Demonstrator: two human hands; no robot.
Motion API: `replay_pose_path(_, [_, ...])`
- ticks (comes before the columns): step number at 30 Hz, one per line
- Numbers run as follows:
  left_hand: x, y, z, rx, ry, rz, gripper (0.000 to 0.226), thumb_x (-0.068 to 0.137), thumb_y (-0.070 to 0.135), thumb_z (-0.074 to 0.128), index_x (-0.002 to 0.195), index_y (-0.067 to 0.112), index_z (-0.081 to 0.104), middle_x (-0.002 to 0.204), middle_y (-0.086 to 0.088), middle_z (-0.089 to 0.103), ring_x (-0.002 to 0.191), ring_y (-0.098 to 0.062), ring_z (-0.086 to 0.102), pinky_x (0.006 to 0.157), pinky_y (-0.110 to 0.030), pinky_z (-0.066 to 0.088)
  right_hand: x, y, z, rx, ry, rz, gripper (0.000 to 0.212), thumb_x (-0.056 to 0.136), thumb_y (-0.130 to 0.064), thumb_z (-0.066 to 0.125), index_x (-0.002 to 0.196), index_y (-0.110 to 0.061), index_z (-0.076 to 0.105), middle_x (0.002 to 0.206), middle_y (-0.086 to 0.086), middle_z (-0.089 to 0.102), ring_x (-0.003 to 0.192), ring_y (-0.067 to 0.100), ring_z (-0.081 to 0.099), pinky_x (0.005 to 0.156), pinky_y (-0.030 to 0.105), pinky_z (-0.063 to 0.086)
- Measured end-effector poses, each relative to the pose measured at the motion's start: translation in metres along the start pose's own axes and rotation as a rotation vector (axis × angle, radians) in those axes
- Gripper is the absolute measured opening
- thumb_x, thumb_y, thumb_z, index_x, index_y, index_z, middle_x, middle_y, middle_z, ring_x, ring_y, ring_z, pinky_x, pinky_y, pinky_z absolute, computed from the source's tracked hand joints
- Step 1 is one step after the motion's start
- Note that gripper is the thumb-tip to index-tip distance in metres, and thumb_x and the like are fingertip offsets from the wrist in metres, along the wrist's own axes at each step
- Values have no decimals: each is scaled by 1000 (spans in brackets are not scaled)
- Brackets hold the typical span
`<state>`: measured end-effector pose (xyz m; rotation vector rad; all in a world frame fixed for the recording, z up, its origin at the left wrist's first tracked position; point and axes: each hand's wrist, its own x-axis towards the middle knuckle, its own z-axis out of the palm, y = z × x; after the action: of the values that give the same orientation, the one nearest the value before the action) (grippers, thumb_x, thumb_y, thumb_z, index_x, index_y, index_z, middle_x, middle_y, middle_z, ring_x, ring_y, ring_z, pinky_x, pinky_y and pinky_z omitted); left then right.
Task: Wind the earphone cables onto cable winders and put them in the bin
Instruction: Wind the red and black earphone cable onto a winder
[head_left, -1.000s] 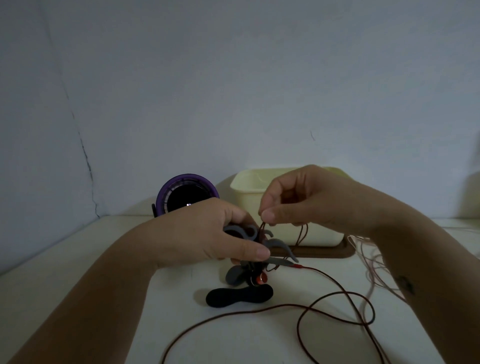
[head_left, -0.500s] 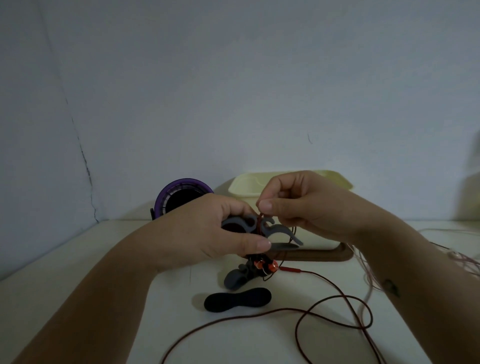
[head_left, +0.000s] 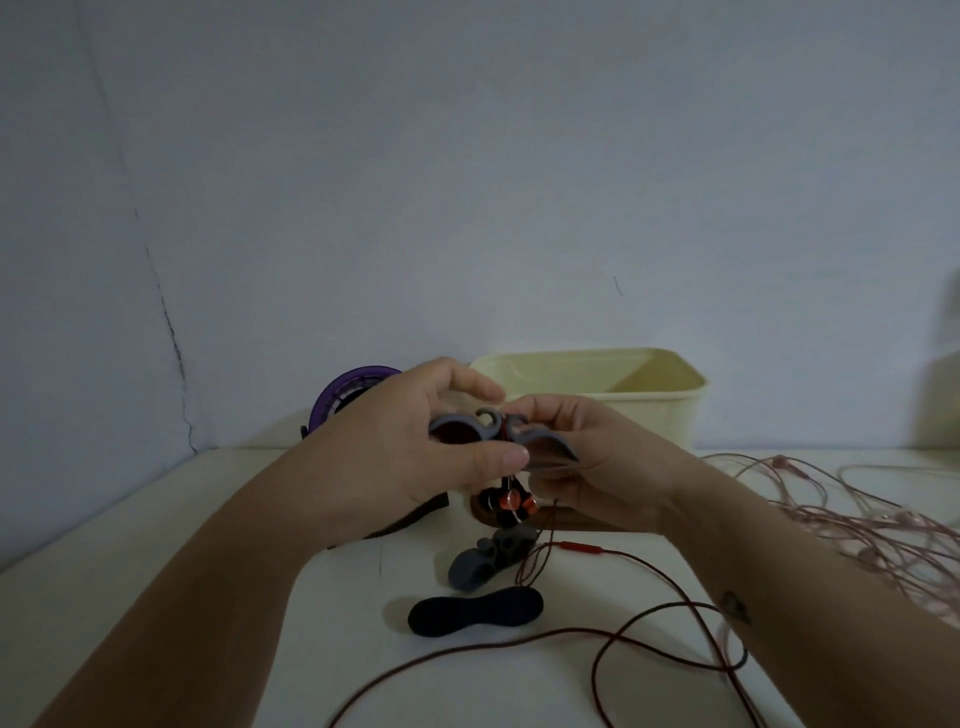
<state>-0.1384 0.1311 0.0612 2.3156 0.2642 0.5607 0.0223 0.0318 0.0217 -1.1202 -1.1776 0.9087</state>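
Left hand (head_left: 415, 457) grips the grey cable winder (head_left: 467, 428) by its left wing, thumb across the front. Right hand (head_left: 602, 467) is curled round the right wing and may also pinch the red earphone cable (head_left: 579, 548) at the centre; too dim to tell. Orange earbuds (head_left: 511, 501) hang at 6 o'clock below the winder. Cable slack loops on the table (head_left: 493, 691) at 5. Cream bin (head_left: 665, 415) sits at 1 o'clock behind the hands. Spare grey winder (head_left: 483, 566) and black winder (head_left: 475, 613) lie at 6.

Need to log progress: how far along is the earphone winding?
Nothing looks finished; the bin hides its floor. In hand: left hand grips a grey winder, right hand pinches red earphone cable, mostly loose on the table. Left: pink cables, spare grey winder, black winder.
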Motion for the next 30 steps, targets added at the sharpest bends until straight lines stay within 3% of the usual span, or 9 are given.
replay_pose_path(3, [2,-1,1,-117,17,0,42,60,54,63,99,36,68,69,14,69,57,-1,59,57,-17,47,8,12,5,91,40,-30,21,81,-15,60,99,-6,63,77,12,35,59,15,23,54,22,22])
replay_pose_path(6, [9,-12,6,-331,37,-33,40,59,54,67,92,32,76,86,-6,71,82,-29,63,84,-41,52,11,16,8,99,163,-50,12,79,-19,62,86,-18,72,83,15,35,67,25,24,59,30,23])
replay_pose_path(8, [13,-18,11,-440,79,-68,38,61,48,69,93,28,76,90,-5,71,87,-25,61,86,-41,48,11,16,8,-96,320,-96,10,83,-22,65,86,-18,73,84,21,55,73,26,43,67,31,34])
replay_pose_path(10, [17,-21,14,-516,170,-106,34,68,40,68,96,21,74,88,-1,72,83,-13,64,79,-31,48,11,14,7,-275,555,-177,8,87,-22,65,89,-18,71,90,8,70,81,14,60,77,28,43])
replay_pose_path(13, [21,-23,14,-561,329,-127,16,85,27,63,98,20,69,82,3,72,79,-8,66,69,-23,46,6,1,15,-188,732,-331,8,88,-23,64,82,-18,66,77,2,68,74,9,61,73,26,51])
replay_pose_path(18, [24,-25,17,-603,484,-104,21,87,30,62,104,20,68,88,2,72,94,-19,65,81,-33,50,-3,-8,45,-72,483,-299,16,84,-24,66,91,-11,61,78,0,66,70,13,63,68,27,56])
replay_pose_path(23, [21,-20,24,-586,527,-19,35,71,49,71,100,28,71,98,0,73,102,-25,66,98,-54,48,-2,-10,51,439,252,-44,37,75,-26,68,105,-7,58,87,11,67,74,23,66,63,28,56])
replay_pose_path(27, [23,-19,25,-619,541,3,38,69,43,67,101,23,69,95,1,74,98,-20,68,95,-45,50,-4,-12,49,595,197,-44,25,78,-13,64,100,-5,59,80,11,66,68,16,66,61,22,56])
replay_pose_path(30, [24,-19,27,-644,535,11,43,66,43,65,102,20,69,91,2,74,95,-18,68,86,-38,52,-1,-10,49,506,252,-129,20,70,-9,66,88,-3,61,75,10,67,67,16,66,66,22,58])
